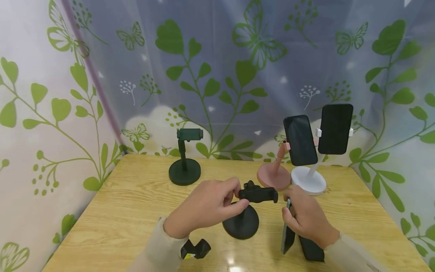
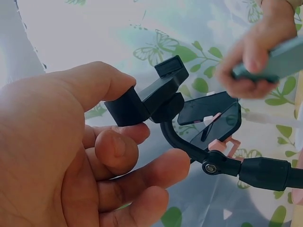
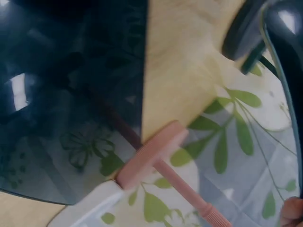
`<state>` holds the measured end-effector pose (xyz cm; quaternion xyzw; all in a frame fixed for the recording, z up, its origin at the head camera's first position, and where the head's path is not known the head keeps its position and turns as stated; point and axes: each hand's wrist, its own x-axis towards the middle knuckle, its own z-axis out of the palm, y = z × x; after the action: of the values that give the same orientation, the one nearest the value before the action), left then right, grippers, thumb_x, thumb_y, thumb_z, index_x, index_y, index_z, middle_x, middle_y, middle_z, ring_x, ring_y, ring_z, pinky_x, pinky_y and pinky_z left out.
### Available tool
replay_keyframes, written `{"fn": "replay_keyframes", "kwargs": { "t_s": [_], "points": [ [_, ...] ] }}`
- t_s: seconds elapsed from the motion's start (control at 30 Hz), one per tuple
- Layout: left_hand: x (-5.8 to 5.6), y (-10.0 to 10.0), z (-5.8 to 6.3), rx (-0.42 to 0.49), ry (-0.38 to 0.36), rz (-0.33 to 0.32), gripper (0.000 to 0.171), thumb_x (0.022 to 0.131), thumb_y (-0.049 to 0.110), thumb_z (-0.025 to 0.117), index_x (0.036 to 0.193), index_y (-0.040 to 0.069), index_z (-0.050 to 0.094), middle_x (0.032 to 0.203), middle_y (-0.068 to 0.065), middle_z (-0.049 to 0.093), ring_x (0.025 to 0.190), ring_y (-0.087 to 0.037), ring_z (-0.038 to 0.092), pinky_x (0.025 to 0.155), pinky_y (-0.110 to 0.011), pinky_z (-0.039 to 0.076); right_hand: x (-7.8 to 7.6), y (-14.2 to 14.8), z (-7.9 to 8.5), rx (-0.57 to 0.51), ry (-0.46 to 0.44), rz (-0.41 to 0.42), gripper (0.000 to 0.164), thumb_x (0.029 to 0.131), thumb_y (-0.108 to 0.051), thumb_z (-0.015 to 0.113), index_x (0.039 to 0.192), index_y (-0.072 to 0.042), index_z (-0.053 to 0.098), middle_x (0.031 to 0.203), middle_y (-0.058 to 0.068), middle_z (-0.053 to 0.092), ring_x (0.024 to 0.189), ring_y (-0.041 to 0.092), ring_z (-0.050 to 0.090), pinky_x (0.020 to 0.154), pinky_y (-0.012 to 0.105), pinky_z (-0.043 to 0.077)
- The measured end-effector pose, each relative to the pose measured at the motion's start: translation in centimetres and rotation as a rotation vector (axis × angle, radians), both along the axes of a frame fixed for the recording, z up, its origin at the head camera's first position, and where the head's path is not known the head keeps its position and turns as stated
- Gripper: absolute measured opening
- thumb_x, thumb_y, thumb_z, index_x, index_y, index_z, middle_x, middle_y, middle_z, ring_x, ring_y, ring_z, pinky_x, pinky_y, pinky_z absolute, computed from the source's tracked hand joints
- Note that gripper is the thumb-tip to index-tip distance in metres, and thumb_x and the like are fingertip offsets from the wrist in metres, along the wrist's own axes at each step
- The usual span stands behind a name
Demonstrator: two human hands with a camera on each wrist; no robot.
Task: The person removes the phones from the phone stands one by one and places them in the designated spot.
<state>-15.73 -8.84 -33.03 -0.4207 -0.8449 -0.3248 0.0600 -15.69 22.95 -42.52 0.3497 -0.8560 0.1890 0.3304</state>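
Note:
My left hand [image 1: 210,204] pinches one end of the black phone clamp [image 1: 259,193] between thumb and fingers. In the left wrist view the thumb lies on top of the clamp's end piece [image 2: 125,106], with a fingertip below. The clamp tops a black stand with a round base [image 1: 241,226] on the table. To its right, my right hand [image 1: 307,215] grips a smartphone [image 1: 287,238] by its upper end, tilted edge-on; its greenish side [image 2: 279,64] shows in the left wrist view. Another black phone [image 1: 312,247] lies beneath that hand, partly hidden.
A pink stand [image 1: 273,175] and a white stand [image 1: 307,181] at the back right each hold a dark phone. The green stand [image 1: 185,172] at the back left has nothing in its clamp. A patterned cloth [image 1: 217,75] hangs behind the wooden table [image 1: 136,196].

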Motion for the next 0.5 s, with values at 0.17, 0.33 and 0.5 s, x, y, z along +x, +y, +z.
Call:
{"fn": "replay_keyframes", "kwargs": {
  "t_s": [0.17, 0.33, 0.5],
  "points": [
    [0.0, -0.2, 0.0, 0.002, 0.002, -0.006, 0.018, 0.103, 0.037, 0.064, 0.093, 0.023, 0.058, 0.065, 0.013, 0.048, 0.048, -0.003, 0.041, 0.052, -0.021, 0.038, -1.0, -0.6, -0.8, 0.101, -0.163, -0.063, 0.013, 0.093, -0.014, 0.059, 0.103, -0.015, 0.051, 0.087, -0.01, 0.041, 0.073, 0.003, 0.035, 0.066, 0.025, 0.036],
    [0.0, -0.2, 0.1, -0.006, 0.011, -0.003, 0.018, 0.103, 0.037, 0.064, 0.094, 0.021, 0.06, 0.065, 0.013, 0.049, 0.048, -0.002, 0.041, 0.051, -0.02, 0.038, -1.9, -1.0, -1.8, 0.179, -0.348, -0.116, 0.029, 0.1, -0.015, 0.06, 0.13, -0.013, 0.062, 0.101, -0.007, 0.056, 0.085, 0.006, 0.05, 0.074, 0.03, 0.043],
    [0.0, -0.2, 0.1, -0.006, 0.033, -0.003, 0.019, 0.102, 0.037, 0.064, 0.095, 0.019, 0.062, 0.065, 0.014, 0.049, 0.048, -0.001, 0.041, 0.05, -0.02, 0.037, -2.7, -1.6, -2.1, 0.24, -0.497, -0.162, 0.036, 0.105, -0.02, 0.056, 0.139, -0.012, 0.064, 0.102, -0.004, 0.06, 0.087, 0.011, 0.055, 0.076, 0.035, 0.046]
  ]
}}
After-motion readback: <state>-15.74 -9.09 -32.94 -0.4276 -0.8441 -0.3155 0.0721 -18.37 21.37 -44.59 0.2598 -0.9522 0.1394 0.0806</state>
